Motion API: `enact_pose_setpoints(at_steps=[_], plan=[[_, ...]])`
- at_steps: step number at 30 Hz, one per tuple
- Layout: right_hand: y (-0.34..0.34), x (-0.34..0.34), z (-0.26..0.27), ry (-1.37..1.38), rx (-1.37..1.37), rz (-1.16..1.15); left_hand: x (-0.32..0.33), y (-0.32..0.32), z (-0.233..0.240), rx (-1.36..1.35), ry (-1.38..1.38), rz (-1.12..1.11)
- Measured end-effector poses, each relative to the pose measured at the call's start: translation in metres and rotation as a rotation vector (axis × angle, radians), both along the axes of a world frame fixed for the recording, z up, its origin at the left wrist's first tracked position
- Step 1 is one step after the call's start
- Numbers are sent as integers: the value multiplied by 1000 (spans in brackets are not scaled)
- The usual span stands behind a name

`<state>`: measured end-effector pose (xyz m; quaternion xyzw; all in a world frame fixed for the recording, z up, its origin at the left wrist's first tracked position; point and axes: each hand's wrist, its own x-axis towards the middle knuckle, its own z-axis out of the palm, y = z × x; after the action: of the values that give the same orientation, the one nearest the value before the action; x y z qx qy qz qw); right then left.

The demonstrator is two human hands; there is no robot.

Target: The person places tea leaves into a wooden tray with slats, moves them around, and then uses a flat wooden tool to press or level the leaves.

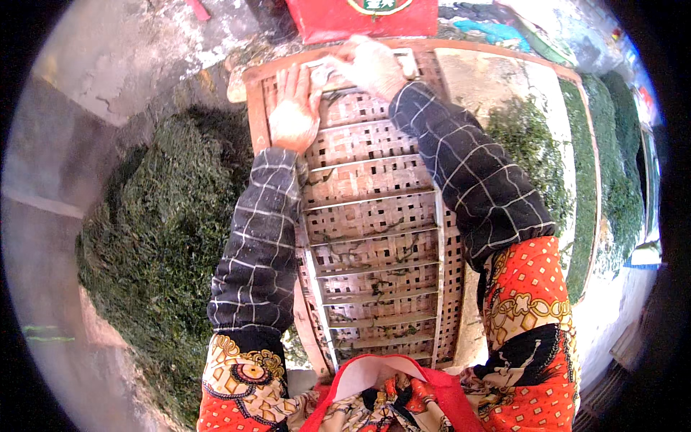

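A woven bamboo tray (372, 213) in a wooden frame lies before me, with a pale ladder-like rack (378, 264) over its middle. Bits of dark green leaf cling to the weave and slats. My left hand (294, 110) rests flat near the tray's far left corner, fingers apart and pointing away from me. Close to the far edge, my right hand (375, 67) is bent over the rack's far end, beside a pale end piece (405, 62). Glare washes out its fingers, so its grip is unclear.
A large heap of dark green leaves (167, 237) lies at the left. More leaves (532, 146) lie on a pale surface at the right, beside another framed tray of leaves (583, 178). A red box or bag (361, 24) bearing writing stands beyond the far edge.
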<state>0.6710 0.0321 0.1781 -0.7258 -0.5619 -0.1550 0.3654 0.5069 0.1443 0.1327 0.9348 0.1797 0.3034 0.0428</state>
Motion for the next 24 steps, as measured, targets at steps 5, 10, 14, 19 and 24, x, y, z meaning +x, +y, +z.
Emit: enact_pose_setpoints(at_steps=[5, 10, 14, 19, 24], plan=[[10, 42, -27, -146, 143, -13, 11, 12, -17, 14, -223, -187], [19, 30, -4, 42, -10, -97, 11, 13, -8, -47, -79, 56], [24, 46, -23, -67, 27, -81, -58, -24, -17, -158, -214, 108], [10, 70, -28, -264, 33, -65, -303, -87, -27, -173, -21, 563], [-18, -30, -17, -108, 432, 36, -431, -89, -45, -255, 493, 907]])
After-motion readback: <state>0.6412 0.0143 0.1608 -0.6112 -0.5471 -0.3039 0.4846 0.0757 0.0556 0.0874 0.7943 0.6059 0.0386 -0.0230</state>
